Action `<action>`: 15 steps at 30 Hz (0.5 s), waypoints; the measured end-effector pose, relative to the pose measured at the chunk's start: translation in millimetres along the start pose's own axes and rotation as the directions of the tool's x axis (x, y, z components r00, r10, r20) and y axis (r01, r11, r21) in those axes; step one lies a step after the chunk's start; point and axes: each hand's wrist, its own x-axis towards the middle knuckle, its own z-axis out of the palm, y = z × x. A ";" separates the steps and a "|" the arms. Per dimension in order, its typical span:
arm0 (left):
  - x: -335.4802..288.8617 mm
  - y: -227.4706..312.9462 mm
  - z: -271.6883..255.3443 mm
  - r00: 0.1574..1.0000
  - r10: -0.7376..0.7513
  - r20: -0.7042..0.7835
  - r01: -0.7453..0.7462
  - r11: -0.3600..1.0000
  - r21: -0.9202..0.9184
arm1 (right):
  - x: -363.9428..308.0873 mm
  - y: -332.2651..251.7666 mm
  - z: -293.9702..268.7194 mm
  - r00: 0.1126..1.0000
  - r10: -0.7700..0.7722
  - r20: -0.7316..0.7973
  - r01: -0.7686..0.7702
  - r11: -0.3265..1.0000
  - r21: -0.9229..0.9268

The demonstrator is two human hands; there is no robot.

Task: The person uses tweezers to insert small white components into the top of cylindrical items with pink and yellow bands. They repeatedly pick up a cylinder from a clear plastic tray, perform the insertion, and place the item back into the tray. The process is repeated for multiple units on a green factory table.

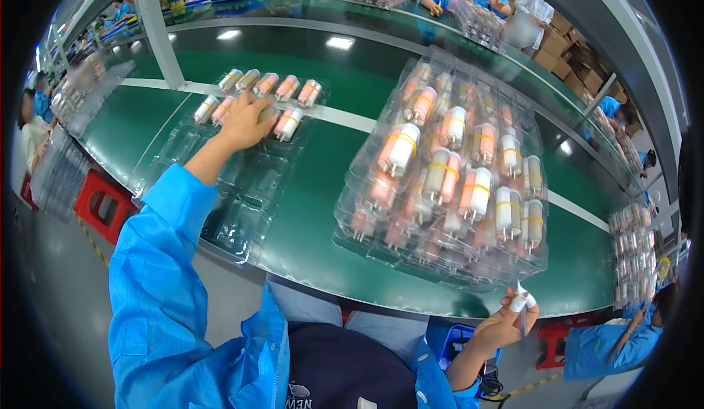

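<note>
My left hand [245, 123] reaches palm down over a clear plastic tray [233, 222]. Its fingers are apart above the tray's second row, and they hide what lies under them. Around it sit small motor-like cylinder pairs, pink, white or grey, each bound by a yellow band; one white-and-pink pair [289, 124] is just right of the thumb. By the belt's near edge, my right hand [506, 327] is closed, with white covers [519, 303] on its fingertips. It pinches a thin, pointed tool, too small to name surely. The tray's nearer pockets hold no cylinders.
A tall stack of clear trays [440, 251] filled with banded pairs stands on the green belt [315, 226], between my hands. A metal post [155, 31] rises behind the left tray. Red stools [106, 205] and a blue bin [456, 336] are below. Co-workers in blue sit around.
</note>
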 end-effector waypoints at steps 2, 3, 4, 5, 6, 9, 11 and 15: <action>-1.4 8.9 -2.0 0.999 -0.020 -0.038 0.017 0.996 -0.083 | -6.4 -11.2 1.9 1.000 -0.013 0.012 0.013 0.999 -0.036; -3.7 11.4 -2.5 0.998 -0.029 -0.053 0.022 0.990 -0.137 | -7.2 -10.8 -3.1 1.000 -0.018 0.026 0.019 0.999 -0.040; -4.9 11.0 -2.9 0.997 -0.038 -0.069 0.025 0.982 -0.188 | -9.1 -11.5 -6.4 0.999 -0.023 0.038 0.024 0.999 -0.042; -4.4 5.9 2.6 0.985 0.030 -0.167 -0.066 0.975 -0.214 | -8.0 -15.6 -5.6 1.000 -0.002 -0.008 0.002 0.997 -0.077; -5.0 3.7 2.1 0.988 0.001 -0.155 -0.056 0.933 -0.355 | -7.5 -16.0 -7.0 0.999 0.032 -0.020 -0.033 0.996 -0.080; -6.7 17.3 -8.8 0.991 -0.092 -0.096 0.000 0.724 -0.690 | -3.7 -11.8 -18.6 0.992 0.130 0.001 -0.129 0.988 -0.089; -14.2 41.2 -27.1 0.986 -0.094 -0.135 -0.057 0.571 -0.819 | -3.3 -16.6 -15.9 0.988 0.140 0.070 -0.128 0.981 -0.147; -60.2 88.5 -88.4 0.995 0.046 0.091 0.076 0.268 -0.960 | 10.0 -15.5 -29.0 0.983 0.075 0.167 -0.033 0.970 -0.240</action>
